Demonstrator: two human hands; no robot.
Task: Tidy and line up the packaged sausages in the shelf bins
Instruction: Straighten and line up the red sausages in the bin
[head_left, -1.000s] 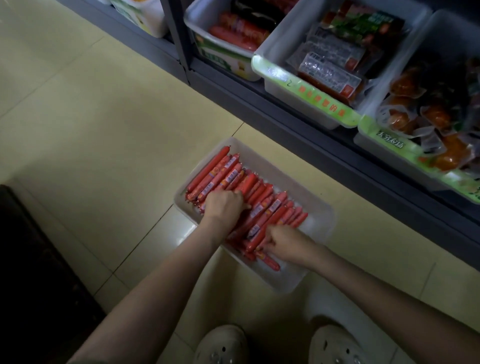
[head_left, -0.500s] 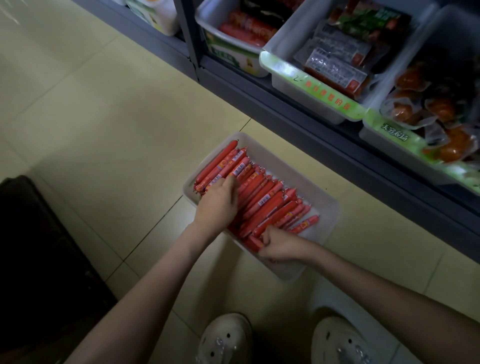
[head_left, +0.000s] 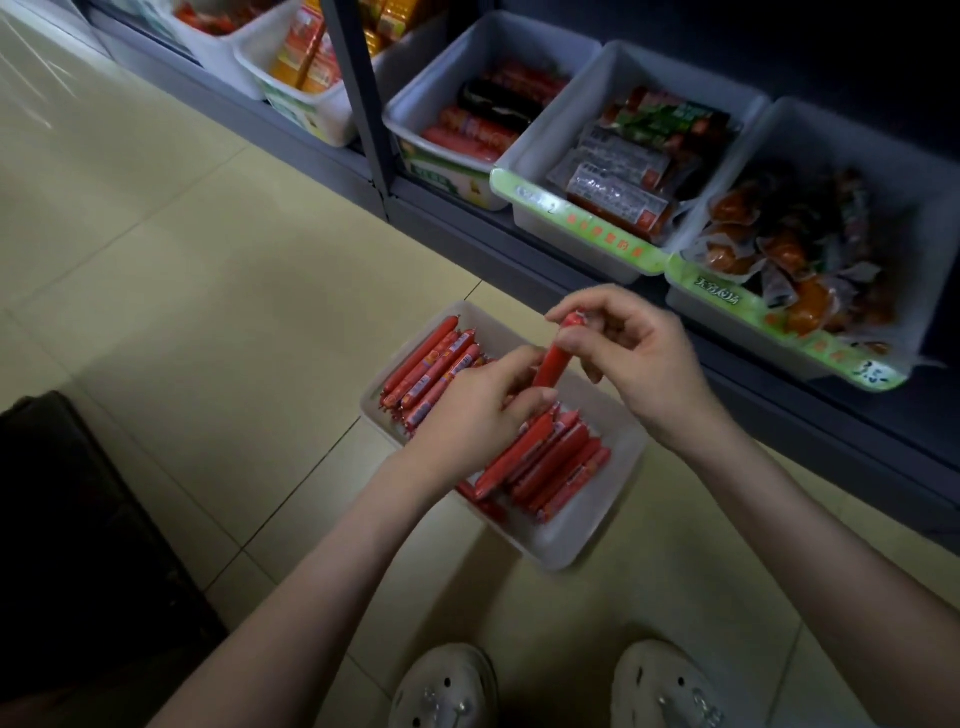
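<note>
The right hand pinches the upper end of a single red sausage between thumb and fingertips, the other fingers loosely bent. The left hand meets it from below, with thumb and fingers closed on the lower end. The stick is held tilted above the white bin, clear of the rest.

That bin sits on the floor, which is laid with pale yellow, slightly glossy tiles and thin dark joints. It is a shallow rectangle of smooth matte plastic with rounded corners. The packed sausages inside are slim, shiny cylinders with crimped ends. A neat row lies at the far left end. At the near end they sit roughly parallel, some overlapping.

Just beyond stands the shelf, dark grey metal with an upright post. It carries deeper white shelf bins side by side, fronted by green label strips. One holds thick red sausages, the middle one flat clear-wrapped packs, and the right one crinkled pouches of something orange. The shelf recess above them is dim.

Close to the person, two white perforated shoes rest on the tiles. A dark bulky object fills the lower left, and I cannot tell what it is.
</note>
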